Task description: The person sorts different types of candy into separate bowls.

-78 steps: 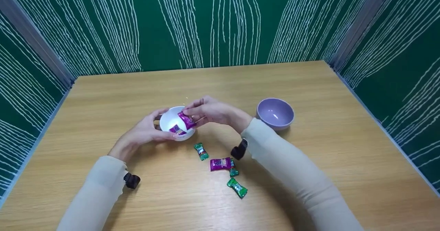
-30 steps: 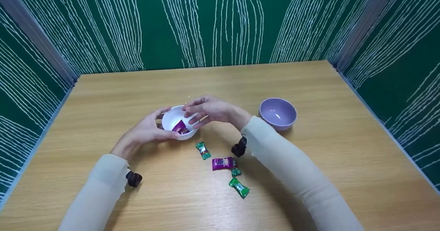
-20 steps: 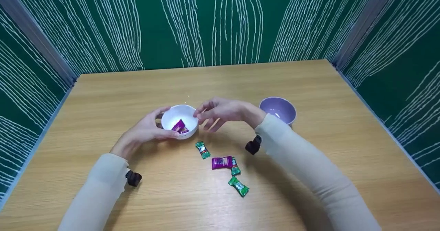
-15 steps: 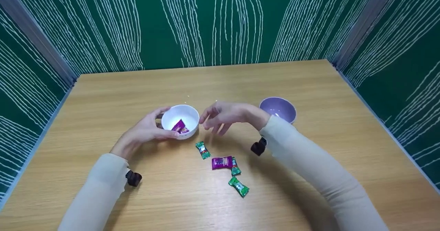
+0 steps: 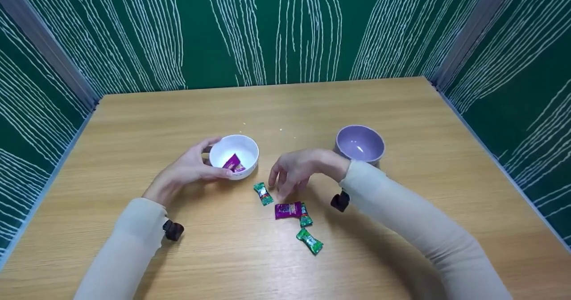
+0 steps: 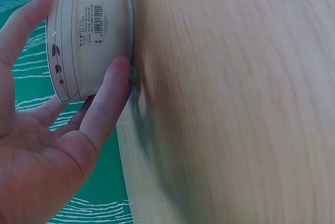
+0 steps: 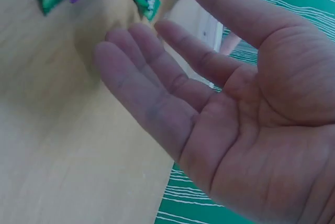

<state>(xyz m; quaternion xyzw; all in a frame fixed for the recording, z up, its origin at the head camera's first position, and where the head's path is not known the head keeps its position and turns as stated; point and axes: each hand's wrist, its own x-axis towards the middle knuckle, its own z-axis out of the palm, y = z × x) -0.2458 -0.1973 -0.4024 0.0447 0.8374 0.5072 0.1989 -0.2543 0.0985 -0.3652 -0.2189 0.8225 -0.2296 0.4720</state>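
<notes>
My left hand (image 5: 192,168) grips a white bowl (image 5: 244,150) by its side, thumb at the near rim and fingers round the far side. Purple-wrapped candies (image 5: 233,162) lie inside the bowl. In the left wrist view, a barcode label (image 6: 93,24) shows on the bowl's outer wall. My right hand (image 5: 294,170) hangs over the table, fingers loosely bent and holding nothing. Just below its fingertips lie a green-wrapped candy (image 5: 263,193) and a purple-wrapped candy (image 5: 287,210). In the right wrist view the palm (image 7: 251,124) is bare.
A purple bowl (image 5: 359,143) stands to the right, behind my right forearm. The purple candy partly covers a second green candy (image 5: 306,216), and a third green candy (image 5: 309,241) lies nearer. Small pale crumbs dot the wooden table (image 5: 178,264). Green patterned panels (image 5: 308,32) surround it.
My right hand let go of a purple candy inside the white bowl, then moved right and down toward the candies on the table. My left hand keeps its grip on the bowl.
</notes>
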